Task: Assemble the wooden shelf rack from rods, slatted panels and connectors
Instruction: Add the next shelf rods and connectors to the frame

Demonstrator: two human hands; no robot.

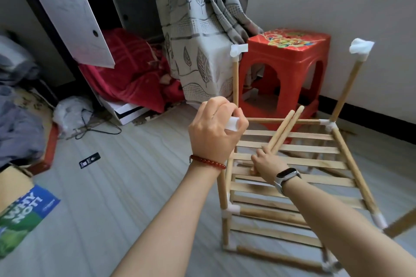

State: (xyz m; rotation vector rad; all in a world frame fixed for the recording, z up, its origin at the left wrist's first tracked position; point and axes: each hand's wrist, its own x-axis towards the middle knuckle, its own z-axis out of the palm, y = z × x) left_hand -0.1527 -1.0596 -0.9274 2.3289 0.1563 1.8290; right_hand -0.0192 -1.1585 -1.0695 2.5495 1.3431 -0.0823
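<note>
Head view, floor scene: half-built shelf rack (pixel 290 177) stands on the pale floor, its upper slatted panel (pixel 292 157) framed by rods; two uprights capped with white connectors (pixel 239 49). Left hand (pixel 216 128), red bead bracelet (pixel 207 161) at wrist, fingers curled round a white connector piece (pixel 233 123) above the rack's near-left corner. Right hand (pixel 269 165), watch (pixel 287 176) at wrist, grips two loose rods (pixel 284 129) slanting up over the panel. Red stool (pixel 290 58) behind, beside the curtain (pixel 202 29)

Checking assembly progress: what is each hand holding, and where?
Left hand pinches a white connector by its end; right hand grips two rods at their lower ends.
</note>
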